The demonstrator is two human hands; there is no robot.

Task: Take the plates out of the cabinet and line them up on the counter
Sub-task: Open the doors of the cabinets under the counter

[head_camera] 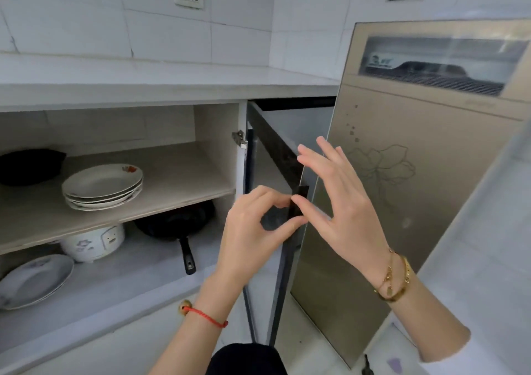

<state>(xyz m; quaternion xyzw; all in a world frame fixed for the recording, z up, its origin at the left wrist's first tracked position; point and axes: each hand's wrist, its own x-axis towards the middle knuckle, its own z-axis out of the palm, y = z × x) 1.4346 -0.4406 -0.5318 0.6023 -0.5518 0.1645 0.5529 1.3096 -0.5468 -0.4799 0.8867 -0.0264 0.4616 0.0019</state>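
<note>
Both hands pinch door handle (298, 202) | plates (102, 186) stacked on shelf, well left

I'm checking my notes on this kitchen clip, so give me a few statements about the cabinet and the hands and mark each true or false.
1. A stack of white ceramic plates sits on the upper cabinet shelf. True.
2. The black frying pan is on the counter. False: it is on the cabinet floor under the shelf.
3. The left hand holds a plate. False: it pinches the black door handle.
4. The right hand has its fingers spread. True.
</note>
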